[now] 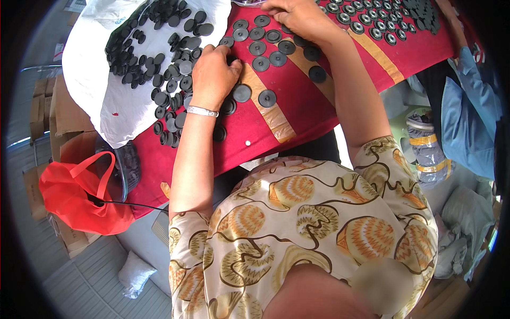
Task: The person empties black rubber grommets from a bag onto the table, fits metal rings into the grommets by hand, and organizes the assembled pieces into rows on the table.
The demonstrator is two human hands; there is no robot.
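My left hand is at the right edge of a pile of black round discs, its fingers curled down with the tips among them. What they hold, if anything, is hidden. At the far edge, my right hand has its fingers bent together beside a clear plastic container or bag, cut off by the frame. Whether a small piece is between those fingertips I cannot make out. Between and below my hands, several single discs lie face up in loose rows, each with a small raised centre.
A white sack spills discs at left. Tan tape strips cross the red tablecloth. Discs with metal rings stand at far right, near another person's arm. A red bag hangs by the table's left corner.
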